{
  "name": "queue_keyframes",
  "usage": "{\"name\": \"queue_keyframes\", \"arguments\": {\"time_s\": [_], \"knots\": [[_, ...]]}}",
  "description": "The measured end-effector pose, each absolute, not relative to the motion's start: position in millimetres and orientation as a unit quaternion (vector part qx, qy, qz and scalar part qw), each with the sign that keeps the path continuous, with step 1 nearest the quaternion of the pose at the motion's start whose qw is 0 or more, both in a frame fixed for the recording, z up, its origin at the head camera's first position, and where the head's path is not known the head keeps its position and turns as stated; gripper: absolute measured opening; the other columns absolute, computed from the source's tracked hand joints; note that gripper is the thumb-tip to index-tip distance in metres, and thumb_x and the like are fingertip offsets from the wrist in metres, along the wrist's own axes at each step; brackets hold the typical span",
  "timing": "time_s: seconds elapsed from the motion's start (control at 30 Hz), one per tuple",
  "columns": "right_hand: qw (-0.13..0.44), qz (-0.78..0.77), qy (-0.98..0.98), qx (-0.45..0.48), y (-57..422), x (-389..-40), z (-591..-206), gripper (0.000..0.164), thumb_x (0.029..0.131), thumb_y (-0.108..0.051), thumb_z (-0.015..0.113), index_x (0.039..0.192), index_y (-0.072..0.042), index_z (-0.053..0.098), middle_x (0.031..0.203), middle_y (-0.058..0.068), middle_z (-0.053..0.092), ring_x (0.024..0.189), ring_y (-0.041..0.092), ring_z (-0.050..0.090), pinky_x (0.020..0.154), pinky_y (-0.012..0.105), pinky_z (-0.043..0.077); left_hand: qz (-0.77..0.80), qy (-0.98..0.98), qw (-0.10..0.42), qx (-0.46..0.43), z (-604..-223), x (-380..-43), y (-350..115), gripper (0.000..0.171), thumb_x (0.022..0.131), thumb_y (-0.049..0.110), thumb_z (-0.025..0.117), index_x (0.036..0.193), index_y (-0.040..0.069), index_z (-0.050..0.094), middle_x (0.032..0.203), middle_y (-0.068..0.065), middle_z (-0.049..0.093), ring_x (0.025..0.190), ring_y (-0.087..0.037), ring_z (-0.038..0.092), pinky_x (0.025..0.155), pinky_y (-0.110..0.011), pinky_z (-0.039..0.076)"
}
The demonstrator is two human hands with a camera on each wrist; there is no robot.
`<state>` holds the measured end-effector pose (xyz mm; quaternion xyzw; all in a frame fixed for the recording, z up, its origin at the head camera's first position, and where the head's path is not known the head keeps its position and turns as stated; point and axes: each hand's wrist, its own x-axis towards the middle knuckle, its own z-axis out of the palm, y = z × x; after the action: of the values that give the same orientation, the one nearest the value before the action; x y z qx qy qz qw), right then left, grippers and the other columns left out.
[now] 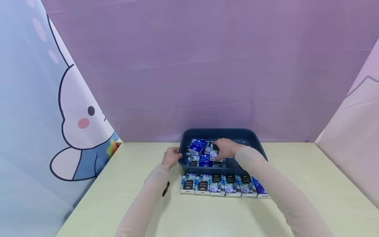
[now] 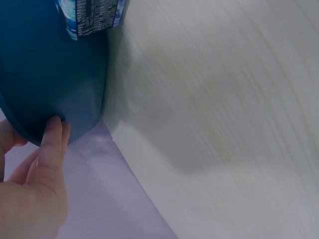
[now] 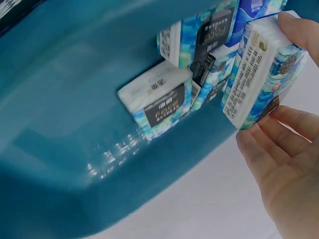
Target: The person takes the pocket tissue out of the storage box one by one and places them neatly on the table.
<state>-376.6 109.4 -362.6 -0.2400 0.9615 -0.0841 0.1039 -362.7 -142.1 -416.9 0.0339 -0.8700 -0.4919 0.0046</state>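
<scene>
A dark blue plastic basin (image 1: 219,170) stands at the back of the table, holding several tissue packs with blue floral or plain blue wrappers. My left hand (image 1: 171,157) grips the basin's left rim, its fingers curled over the edge in the left wrist view. Over the basin's middle, my right hand (image 1: 227,148) pinches a floral tissue pack (image 3: 259,74) between thumb and fingers. Below that pack, in the right wrist view, another floral pack (image 3: 162,102) lies tilted inside the basin. A plain blue pack (image 1: 197,146) rests on others at the basin's left.
In front of the basin, a row of tissue packs (image 1: 217,185) lies on the pale table (image 1: 142,153); the right sleeve partly covers its right end. A small black object (image 1: 166,189) shows beside the left forearm. A purple cloth (image 1: 207,72) hangs behind the table.
</scene>
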Motion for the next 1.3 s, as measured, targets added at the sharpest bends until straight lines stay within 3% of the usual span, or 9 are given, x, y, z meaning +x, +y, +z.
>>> {"name": "queue_keyframes", "arguments": {"time_s": [0.5, 1.03, 1.3], "knots": [[0.077, -0.072, 0.968, -0.229, 144, -351, -336, 0.082, 0.076, -0.039, 0.071, 0.140, -0.002, 0.035, 0.144, 0.021, 0.034, 0.130, 0.039, 0.033, 0.103, 0.055, 0.033, -0.485, -0.874, 0.000, 0.038, -413, -365, -147, 0.043, 0.087, 0.005, 0.051, 0.129, -0.001, 0.050, 0.119, -0.022, 0.059, 0.105, -0.031, 0.061, 0.088, -0.042, 0.050], [0.058, -0.038, 0.963, -0.260, 184, -305, -313, 0.083, 0.074, -0.036, 0.074, 0.138, 0.001, 0.036, 0.140, 0.025, 0.036, 0.127, 0.042, 0.037, 0.098, 0.054, 0.039, -0.481, -0.876, 0.002, 0.040, -416, -364, -143, 0.043, 0.087, 0.006, 0.051, 0.130, 0.000, 0.049, 0.119, -0.021, 0.060, 0.105, -0.031, 0.061, 0.089, -0.041, 0.050], [0.045, -0.021, 0.958, -0.283, 196, -280, -312, 0.083, 0.071, -0.038, 0.075, 0.136, 0.001, 0.040, 0.137, 0.023, 0.042, 0.124, 0.040, 0.042, 0.094, 0.048, 0.045, -0.485, -0.873, -0.003, 0.047, -414, -365, -139, 0.043, 0.088, 0.006, 0.050, 0.130, 0.001, 0.049, 0.120, -0.021, 0.059, 0.106, -0.031, 0.060, 0.090, -0.042, 0.049]]}}
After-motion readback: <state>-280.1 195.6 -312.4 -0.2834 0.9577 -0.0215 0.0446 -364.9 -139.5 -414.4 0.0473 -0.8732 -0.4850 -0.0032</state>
